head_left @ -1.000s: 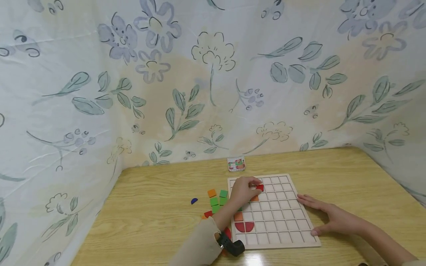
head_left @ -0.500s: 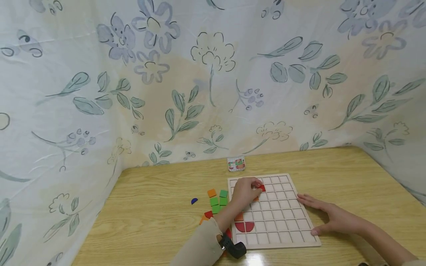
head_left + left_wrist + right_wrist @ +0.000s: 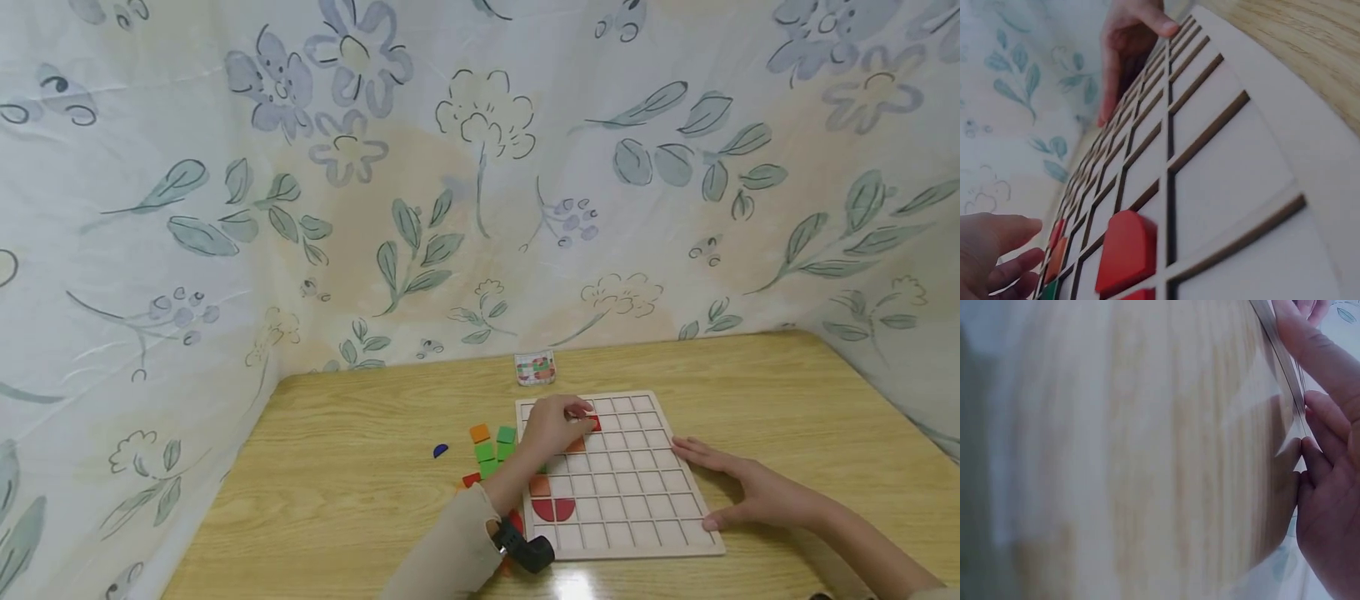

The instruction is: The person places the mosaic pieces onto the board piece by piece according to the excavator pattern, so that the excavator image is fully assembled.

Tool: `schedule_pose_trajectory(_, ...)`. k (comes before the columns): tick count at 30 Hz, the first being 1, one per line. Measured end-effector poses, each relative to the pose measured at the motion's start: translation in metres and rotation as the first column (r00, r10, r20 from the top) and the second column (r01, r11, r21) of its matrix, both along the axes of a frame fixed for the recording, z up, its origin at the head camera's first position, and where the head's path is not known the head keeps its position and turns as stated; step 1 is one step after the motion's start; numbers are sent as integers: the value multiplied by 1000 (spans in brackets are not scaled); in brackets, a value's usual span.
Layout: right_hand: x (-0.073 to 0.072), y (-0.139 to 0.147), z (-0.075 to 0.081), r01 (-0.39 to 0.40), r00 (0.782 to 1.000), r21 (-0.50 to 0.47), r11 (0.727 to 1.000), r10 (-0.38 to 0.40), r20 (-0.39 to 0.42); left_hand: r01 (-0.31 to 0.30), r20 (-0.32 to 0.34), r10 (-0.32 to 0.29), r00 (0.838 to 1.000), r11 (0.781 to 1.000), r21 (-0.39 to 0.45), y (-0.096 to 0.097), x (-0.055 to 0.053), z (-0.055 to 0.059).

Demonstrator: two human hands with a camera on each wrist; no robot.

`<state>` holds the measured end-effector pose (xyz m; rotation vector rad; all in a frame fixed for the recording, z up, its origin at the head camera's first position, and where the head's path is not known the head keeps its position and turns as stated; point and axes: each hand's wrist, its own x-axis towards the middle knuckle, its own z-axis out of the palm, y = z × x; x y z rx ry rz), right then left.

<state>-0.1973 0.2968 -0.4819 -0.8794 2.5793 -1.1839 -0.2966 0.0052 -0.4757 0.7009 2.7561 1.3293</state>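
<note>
My left hand [image 3: 555, 429] reaches over the upper left of a wooden grid board [image 3: 633, 487]. Its thumb tip overlaps a red square tile [image 3: 597, 423] lying in a grid cell. In the left wrist view that red tile [image 3: 1057, 232] sits just beyond the extended fingertips [image 3: 1034, 225], beside an orange tile [image 3: 1055, 259]. My right hand [image 3: 750, 492] rests at the board's right edge, fingers spread and fingertips against it. Two red quarter-round pieces [image 3: 553, 509] and an orange tile [image 3: 539, 486] lie in cells lower on the board.
Left of the board lie several green tiles [image 3: 484, 452], an orange square [image 3: 479, 432], a red piece [image 3: 471, 480] and a dark blue half-round piece [image 3: 440, 451]. A small printed pattern card [image 3: 535, 368] lies behind the board. A flowered cloth [image 3: 480, 208] hangs around the wooden table [image 3: 337, 483].
The red square tile has shifted slightly to the right on the board and more of it shows beyond my left thumb. My right hand stays at the board's edge.
</note>
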Motion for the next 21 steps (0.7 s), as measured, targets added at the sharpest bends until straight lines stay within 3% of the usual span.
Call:
schedule_pose_trajectory(5, -1, 1, -3, 10, 1000, 4, 1000, -10, -30, -4, 48, 1, 999, 999, 44, -21, -2, 5)
schedule_pose_trajectory(13, 1, 0, 0, 28, 1000, 11, 1000, -28, -5, -21, 135, 14, 991, 998, 57, -82, 2, 22)
schedule_pose_trajectory(18, 1, 0, 0, 27, 1000, 13, 1000, -27, 2, -10, 117, 5, 993, 999, 44, -120, 12, 23)
schedule_pose_trajectory(21, 1, 0, 1, 30, 1000, 15, 999, -30, -1, 1, 115, -3, 993, 1000, 21, -135, 25, 22)
